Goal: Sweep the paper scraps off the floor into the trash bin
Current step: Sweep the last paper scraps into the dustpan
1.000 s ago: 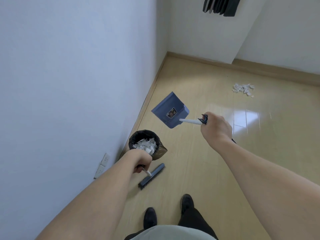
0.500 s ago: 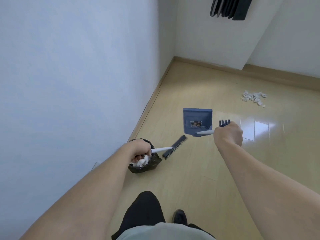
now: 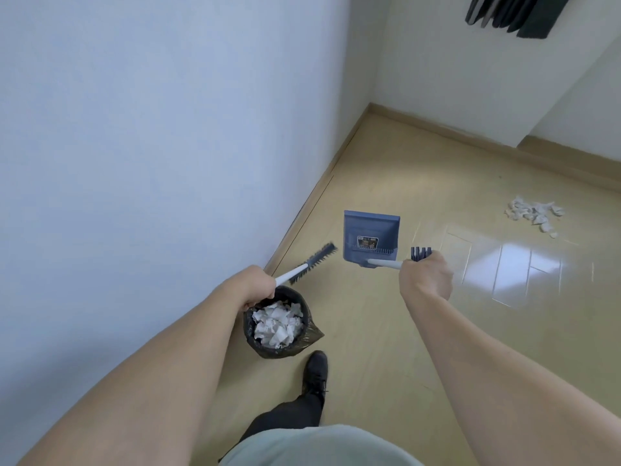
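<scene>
Both arms have swung up and away from the trash bin [image 3: 275, 326], which now sits behind the tools, already holding paper. Left hand [image 3: 250, 285] grips the brush [image 3: 311, 262], right hand [image 3: 425, 275] the dustpan [image 3: 369, 238]; remaining paper scraps [image 3: 534, 213] lie well ahead, so another sweep looks next.

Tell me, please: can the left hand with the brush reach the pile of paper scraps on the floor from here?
Probably not yet. The white paper scraps lie far off on the wooden floor, beyond the right hand. The left hand is above the black-lined trash bin. Nothing blocks the way.
</scene>
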The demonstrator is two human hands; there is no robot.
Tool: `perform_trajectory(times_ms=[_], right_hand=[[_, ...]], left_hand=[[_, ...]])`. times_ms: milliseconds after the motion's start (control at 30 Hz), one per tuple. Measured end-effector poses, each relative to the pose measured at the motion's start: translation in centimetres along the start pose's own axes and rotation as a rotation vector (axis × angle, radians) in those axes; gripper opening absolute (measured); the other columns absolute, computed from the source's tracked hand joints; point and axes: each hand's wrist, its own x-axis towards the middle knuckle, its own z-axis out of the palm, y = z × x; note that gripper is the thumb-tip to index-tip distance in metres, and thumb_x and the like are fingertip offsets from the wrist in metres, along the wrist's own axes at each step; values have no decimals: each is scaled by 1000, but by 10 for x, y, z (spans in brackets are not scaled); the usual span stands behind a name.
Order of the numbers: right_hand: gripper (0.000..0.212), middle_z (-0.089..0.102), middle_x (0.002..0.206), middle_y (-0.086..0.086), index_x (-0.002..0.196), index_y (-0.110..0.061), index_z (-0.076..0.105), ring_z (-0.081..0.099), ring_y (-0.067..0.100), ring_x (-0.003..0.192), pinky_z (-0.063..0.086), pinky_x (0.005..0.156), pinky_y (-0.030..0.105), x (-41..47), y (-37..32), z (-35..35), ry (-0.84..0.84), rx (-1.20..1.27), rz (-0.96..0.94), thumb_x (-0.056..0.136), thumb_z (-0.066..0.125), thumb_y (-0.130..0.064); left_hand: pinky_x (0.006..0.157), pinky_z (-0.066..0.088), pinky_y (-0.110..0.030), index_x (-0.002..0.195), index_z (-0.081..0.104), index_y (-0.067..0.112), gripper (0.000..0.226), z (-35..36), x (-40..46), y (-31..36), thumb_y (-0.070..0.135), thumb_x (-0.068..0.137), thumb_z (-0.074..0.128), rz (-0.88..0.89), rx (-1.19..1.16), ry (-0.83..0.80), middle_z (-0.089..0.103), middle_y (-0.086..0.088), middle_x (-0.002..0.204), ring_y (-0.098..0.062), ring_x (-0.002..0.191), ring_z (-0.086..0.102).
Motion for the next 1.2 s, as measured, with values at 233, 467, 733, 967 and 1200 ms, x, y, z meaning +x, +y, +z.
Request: perform_trajectory(times_ms=[233,467,733,967,1200], right_hand=[[8,50,82,2,87,-16,50,50,27,75,37,67,29,23,-35,60,-74,-70,28,85,53,-9],[10,49,78,-1,88,-16,52,52,27,71,42,63,29,35,-56,101,-141,-132,35,82,53,-9],[9,40,66,-8,86,-14,50,49,24,71,30,51,24,44,-70,118,-174,-233,-31,84,54,-5],[9,39,67,-7,85,-13,50,47,26,73,25,47,24,49,-68,119,-184,-275,-49,85,55,-5],[6,50,77,3,85,-11,53,48,28,71,29,50,27,64,-69,107,-115,-300,-49,84,58,-8]], left_hand=[[47,26,-24,81,57,6,5,-44,41,-22,10,80,53,-100,-67,4,42,-8,59,-19,46,31],[52,20,-25,69,44,12,8,-67,59,-46,8,75,48,-206,-154,-14,32,-5,55,-18,52,24],[48,25,-22,75,55,7,4,-65,77,-53,8,76,52,-252,-219,-63,40,-7,53,-18,46,30],[46,28,-23,89,60,4,13,-61,109,-21,13,80,56,-154,-274,-62,45,-8,63,-20,49,35],[47,26,-23,83,55,5,3,-78,123,-21,9,83,55,-167,-306,-40,41,-8,68,-18,50,29]])
